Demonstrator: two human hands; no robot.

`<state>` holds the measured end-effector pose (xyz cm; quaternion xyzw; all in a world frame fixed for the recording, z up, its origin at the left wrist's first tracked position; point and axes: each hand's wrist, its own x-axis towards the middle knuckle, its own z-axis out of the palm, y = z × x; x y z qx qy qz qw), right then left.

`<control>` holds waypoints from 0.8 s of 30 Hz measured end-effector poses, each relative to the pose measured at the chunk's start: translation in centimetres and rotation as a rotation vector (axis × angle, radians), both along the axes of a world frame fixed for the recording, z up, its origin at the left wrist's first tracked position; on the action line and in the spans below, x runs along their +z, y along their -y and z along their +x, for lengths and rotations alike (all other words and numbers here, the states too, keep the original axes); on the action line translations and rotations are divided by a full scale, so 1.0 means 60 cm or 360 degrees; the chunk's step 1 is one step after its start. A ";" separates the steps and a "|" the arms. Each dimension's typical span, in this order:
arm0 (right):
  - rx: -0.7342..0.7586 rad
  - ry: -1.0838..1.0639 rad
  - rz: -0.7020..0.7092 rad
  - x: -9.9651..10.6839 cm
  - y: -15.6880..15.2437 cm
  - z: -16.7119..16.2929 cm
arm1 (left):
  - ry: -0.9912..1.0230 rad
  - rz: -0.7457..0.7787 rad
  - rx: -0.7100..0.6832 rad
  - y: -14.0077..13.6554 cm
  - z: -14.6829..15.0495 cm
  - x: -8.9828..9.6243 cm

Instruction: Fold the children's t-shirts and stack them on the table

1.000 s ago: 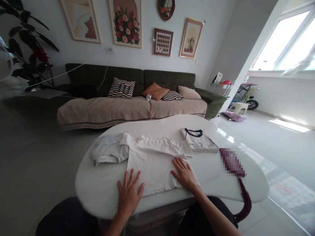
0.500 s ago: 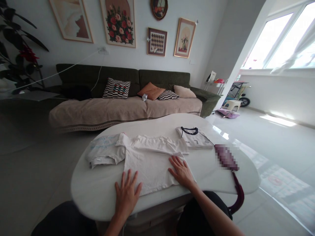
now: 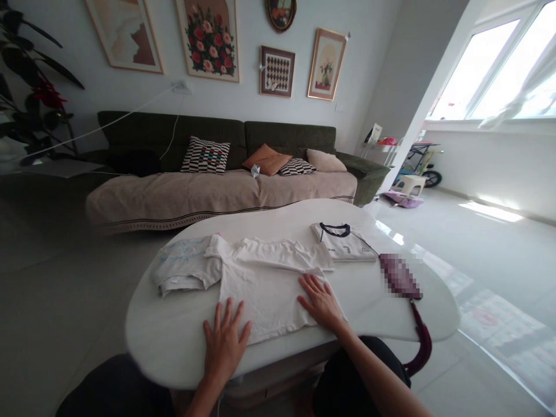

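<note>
A white T-shirt (image 3: 264, 295) lies spread on the white table (image 3: 169, 341), its neckline toward the sofa and its hem toward me. My left hand (image 3: 225, 339) rests flat with fingers spread at the shirt's lower left corner, partly on the table. On the shirt's right side lies my right hand (image 3: 321, 301), palm down, fingers apart. Left of the shirt, and touching its sleeve, is a folded light shirt (image 3: 185, 263) with pale blue print. A folded white shirt with a dark collar (image 3: 347, 246) sits at the back right.
A blurred-out purple item (image 3: 399, 275) with a dark red tassel (image 3: 419, 347) hanging over the table's edge lies at the right. Behind the table stands a green sofa (image 3: 286, 136) with a beige cover and several cushions. My knees are under the front edge.
</note>
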<state>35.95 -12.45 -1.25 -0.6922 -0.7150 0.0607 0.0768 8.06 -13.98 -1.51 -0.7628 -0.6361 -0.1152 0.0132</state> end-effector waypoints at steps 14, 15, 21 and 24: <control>-0.0400 -0.0475 0.0372 0.027 0.046 0.075 | 0.0219 0.0028 0.0085 0.018 -0.072 0.022; -0.0462 -0.0420 0.0320 0.025 0.062 0.083 | 0.0201 -0.0037 0.0118 0.025 -0.080 0.025; -0.0617 -0.0318 0.0028 0.004 0.127 0.094 | 0.0208 -0.0401 0.0262 0.042 -0.093 0.034; -0.0609 -0.0415 0.0031 0.006 0.122 0.089 | 0.0294 -0.0496 0.0277 0.030 -0.090 0.036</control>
